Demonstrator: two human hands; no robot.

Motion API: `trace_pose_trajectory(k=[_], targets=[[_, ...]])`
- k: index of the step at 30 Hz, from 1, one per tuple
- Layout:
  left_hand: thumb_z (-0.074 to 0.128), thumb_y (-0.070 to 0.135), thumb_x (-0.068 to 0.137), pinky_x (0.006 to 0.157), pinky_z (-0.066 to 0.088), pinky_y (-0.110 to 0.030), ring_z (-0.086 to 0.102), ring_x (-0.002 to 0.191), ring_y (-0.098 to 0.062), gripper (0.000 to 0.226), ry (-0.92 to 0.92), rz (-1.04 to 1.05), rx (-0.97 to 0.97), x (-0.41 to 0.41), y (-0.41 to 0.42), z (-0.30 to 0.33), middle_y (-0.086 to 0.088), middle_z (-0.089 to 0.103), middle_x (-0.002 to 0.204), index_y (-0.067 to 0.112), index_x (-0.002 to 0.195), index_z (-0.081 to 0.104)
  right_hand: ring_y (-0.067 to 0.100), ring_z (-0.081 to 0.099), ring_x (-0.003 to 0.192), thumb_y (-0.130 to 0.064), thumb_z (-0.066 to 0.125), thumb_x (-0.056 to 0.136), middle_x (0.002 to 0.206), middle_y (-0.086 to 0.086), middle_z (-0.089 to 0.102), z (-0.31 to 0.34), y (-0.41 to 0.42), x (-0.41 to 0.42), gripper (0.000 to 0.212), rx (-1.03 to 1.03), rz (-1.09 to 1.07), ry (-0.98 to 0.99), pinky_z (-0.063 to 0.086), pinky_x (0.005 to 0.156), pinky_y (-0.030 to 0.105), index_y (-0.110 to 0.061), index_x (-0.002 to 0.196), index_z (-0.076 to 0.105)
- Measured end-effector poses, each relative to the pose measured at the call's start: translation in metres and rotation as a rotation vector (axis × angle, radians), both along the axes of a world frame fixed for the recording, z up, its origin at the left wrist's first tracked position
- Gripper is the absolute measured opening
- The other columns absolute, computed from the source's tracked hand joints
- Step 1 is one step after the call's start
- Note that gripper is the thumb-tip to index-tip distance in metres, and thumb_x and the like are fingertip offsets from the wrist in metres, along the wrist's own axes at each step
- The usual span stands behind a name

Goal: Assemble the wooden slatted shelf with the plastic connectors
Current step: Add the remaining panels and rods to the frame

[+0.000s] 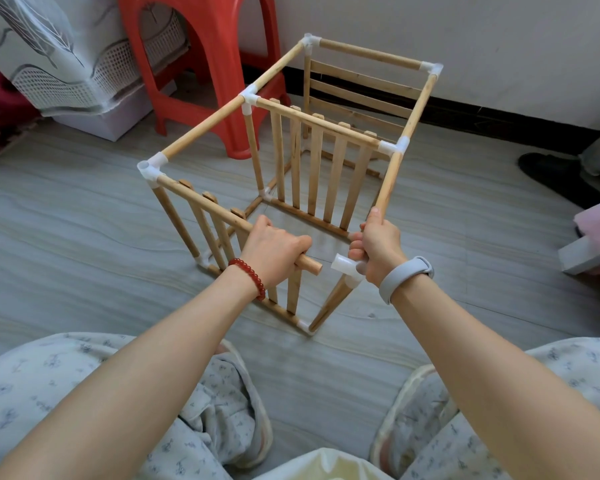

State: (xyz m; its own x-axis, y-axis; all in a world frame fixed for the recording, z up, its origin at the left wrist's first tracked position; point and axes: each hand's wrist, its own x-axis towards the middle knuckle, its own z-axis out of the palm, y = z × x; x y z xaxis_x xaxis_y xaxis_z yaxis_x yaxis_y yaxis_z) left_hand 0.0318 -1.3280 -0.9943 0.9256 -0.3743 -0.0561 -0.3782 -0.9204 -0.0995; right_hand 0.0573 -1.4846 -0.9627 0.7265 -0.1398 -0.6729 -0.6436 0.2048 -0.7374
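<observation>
Right there on the grey floor [84,209] stands the wooden slatted shelf frame [291,161], a tall open box of round dowels joined at the corners by white plastic connectors [152,169], with slatted panels filling the near-left side, the middle and the far end. At the nearest top corner the joint is not closed: the left hand [274,252] is wrapped round the top rail of the near panel [201,199], whose bare wooden end sticks out just past the knuckles, while the right hand [378,247] is clenched round the right-hand top rail [395,168], thumb lying along it, just above a loose corner connector [345,266]. That connector sits on top of the near upright post [333,299], and its open socket faces the rail end, close but not touching. A red bead bracelet [250,275] circles the left wrist and a grey band [404,277] the right. The person sits low, knees in pale flowered fabric either side. Behind the frame are a red plastic stool [205,64], a white lattice basket [94,81] under patterned cloth, and a white wall with a dark skirting.
</observation>
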Motion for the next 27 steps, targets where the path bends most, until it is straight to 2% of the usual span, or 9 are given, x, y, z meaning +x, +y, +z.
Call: trace_pose_trajectory(k=[6,9,12,15,18,20,24,25,27], targets=[[0.041,0.034,0.098,0.09,0.031,-0.032,0.053,0.07,-0.016,0.014,0.0,0.008,-0.014,0.001,0.0,-0.002,0.009,0.052,0.071,0.026,0.086,0.039,0.009,0.029,0.042,-0.043,0.025,0.101,0.058,-0.002,0.035,-0.009,0.01,-0.008,0.034,-0.045,-0.015,-0.038,0.025,0.035,0.018,-0.016,0.091,0.044],[0.04,0.034,0.098,0.09,0.03,-0.032,0.052,0.069,-0.016,0.013,0.015,0.007,-0.019,-0.001,0.0,-0.002,0.009,0.051,0.071,0.026,0.088,0.041,0.012,0.039,0.045,-0.043,0.026,0.101,0.067,0.001,0.042,-0.02,0.018,-0.01,0.039,-0.178,-0.029,-0.091,0.035,0.041,0.025,-0.01,0.106,0.047],[0.041,0.033,0.098,0.091,0.031,-0.033,0.058,0.073,-0.016,0.013,0.019,0.015,-0.025,0.001,0.0,-0.002,0.008,0.053,0.072,0.026,0.087,0.038,0.017,0.051,0.062,-0.043,0.024,0.1,0.076,0.001,0.045,-0.028,0.02,-0.006,0.042,-0.37,0.041,-0.135,0.051,0.06,0.037,-0.008,0.111,0.044],[0.042,0.031,0.097,0.09,0.03,-0.033,0.056,0.07,-0.015,0.014,-0.004,0.016,-0.029,-0.001,0.001,-0.004,0.008,0.053,0.07,0.026,0.085,0.038,0.027,0.059,0.081,-0.04,0.024,0.101,0.085,0.004,0.051,-0.029,0.018,-0.007,0.037,-0.561,0.117,-0.157,0.053,0.078,0.046,-0.008,0.107,0.041],[0.044,0.037,0.096,0.088,0.028,-0.032,0.047,0.065,-0.013,0.018,-0.018,0.04,-0.048,-0.002,0.001,-0.005,0.009,0.051,0.068,0.027,0.082,0.04,0.03,0.057,0.097,-0.033,0.027,0.101,0.112,0.011,0.054,-0.027,0.018,-0.011,0.04,-0.75,0.216,-0.215,0.048,0.081,0.042,-0.007,0.13,0.035],[0.045,0.039,0.095,0.087,0.027,-0.032,0.045,0.064,-0.013,0.019,-0.006,0.056,-0.061,-0.001,0.0,-0.005,0.009,0.054,0.069,0.027,0.081,0.041,0.028,0.048,0.112,-0.026,0.031,0.101,0.13,0.011,0.042,-0.026,0.015,-0.013,0.046,-0.915,0.297,-0.3,0.042,0.089,0.04,-0.011,0.143,0.022],[0.045,0.038,0.094,0.082,0.026,-0.032,0.043,0.063,-0.015,0.019,-0.014,0.063,-0.078,0.0,-0.002,-0.004,0.006,0.064,0.075,0.025,0.08,0.042,0.026,0.023,0.139,-0.005,0.031,0.09,0.148,0.011,0.027,-0.023,0.018,-0.02,0.052,-1.295,0.459,-0.682,0.015,0.115,0.047,-0.011,0.142,0.031],[0.044,0.038,0.094,0.082,0.025,-0.032,0.043,0.063,-0.016,0.019,-0.023,0.061,-0.08,0.0,-0.001,-0.003,0.005,0.064,0.075,0.025,0.08,0.042,0.024,0.022,0.141,-0.001,0.03,0.086,0.147,0.009,0.032,-0.021,0.02,-0.021,0.055,-1.289,0.525,-0.746,0.008,0.116,0.047,-0.011,0.14,0.035],[0.041,0.039,0.094,0.08,0.026,-0.032,0.05,0.068,-0.017,0.02,-0.018,0.045,-0.069,-0.001,-0.001,0.0,0.005,0.059,0.072,0.025,0.08,0.042,0.018,0.032,0.135,0.0,0.03,0.087,0.134,0.003,0.048,-0.016,0.023,-0.024,0.051,-1.157,0.614,-0.664,0.002,0.118,0.047,-0.015,0.136,0.038]])
